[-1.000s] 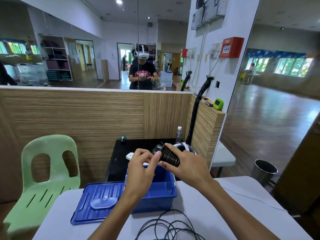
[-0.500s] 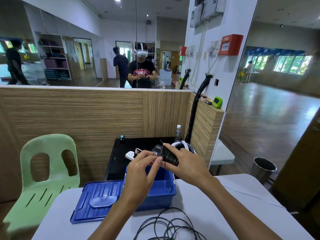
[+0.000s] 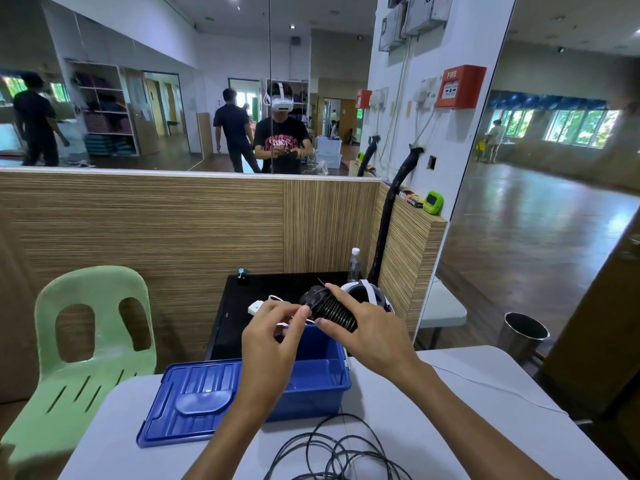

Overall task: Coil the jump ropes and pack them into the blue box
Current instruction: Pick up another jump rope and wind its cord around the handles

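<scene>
Hands work above the blue box (image 3: pixel 311 382): I see my right hand (image 3: pixel 367 337) gripping the coiled rope (image 3: pixel 332 311), left hand (image 3: pixel 273 341) pinching its loose end, which could slip and unwind.

Bare forearms, no sleeves at wrists; mirror shows black printed T-shirt (image 3: pixel 282 142), white headset (image 3: pixel 282 100).

A single wide-angle camera worn on the person's head looks forward and down, close over a pale grey table (image 3: pixel 433 420). It faces a striped wooden partition wall (image 3: pixel 156 230) topped by a broad wall mirror (image 3: pixel 156 109), which reflects the wearer.
</scene>
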A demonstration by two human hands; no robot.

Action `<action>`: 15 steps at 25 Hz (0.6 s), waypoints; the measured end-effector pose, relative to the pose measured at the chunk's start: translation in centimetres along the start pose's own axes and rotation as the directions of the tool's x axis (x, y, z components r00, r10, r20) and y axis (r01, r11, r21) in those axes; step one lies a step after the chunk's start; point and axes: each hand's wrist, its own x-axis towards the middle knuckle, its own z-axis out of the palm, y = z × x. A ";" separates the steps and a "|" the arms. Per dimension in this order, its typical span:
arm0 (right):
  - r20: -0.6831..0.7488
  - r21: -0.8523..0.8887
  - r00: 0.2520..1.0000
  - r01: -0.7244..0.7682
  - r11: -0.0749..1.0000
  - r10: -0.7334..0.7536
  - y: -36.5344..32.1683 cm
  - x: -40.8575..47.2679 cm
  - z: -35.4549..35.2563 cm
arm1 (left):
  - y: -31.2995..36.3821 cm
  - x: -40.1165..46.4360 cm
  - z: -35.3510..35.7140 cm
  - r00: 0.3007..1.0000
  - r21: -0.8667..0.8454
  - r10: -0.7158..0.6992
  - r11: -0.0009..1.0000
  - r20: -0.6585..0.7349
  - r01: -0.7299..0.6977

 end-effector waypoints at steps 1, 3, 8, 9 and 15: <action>-0.003 -0.018 1.000 0.007 1.000 -0.007 0.1 -0.2 0.0 | 0.1 0.1 0.0 0.999 0.043 0.037 0.998 -0.006 -0.037; -0.015 -0.055 1.000 0.027 0.998 -0.027 -0.1 -0.6 0.1 | 0.1 0.8 -0.1 0.996 0.102 0.083 0.991 -0.018 -0.081; -0.037 -0.137 0.996 0.070 0.988 -0.076 -0.6 -1.1 0.7 | 0.1 2.4 -0.4 0.999 0.110 0.029 0.994 -0.021 -0.026; -0.046 -0.153 0.996 0.068 0.986 -0.076 -0.5 -1.1 0.6 | 0.0 2.4 -0.5 1.000 0.106 0.014 0.994 -0.012 -0.013; -0.072 -0.224 0.994 0.068 0.972 -0.086 -0.6 -1.1 0.4 | -0.4 2.6 -0.4 0.998 0.206 0.062 0.977 -0.006 -0.059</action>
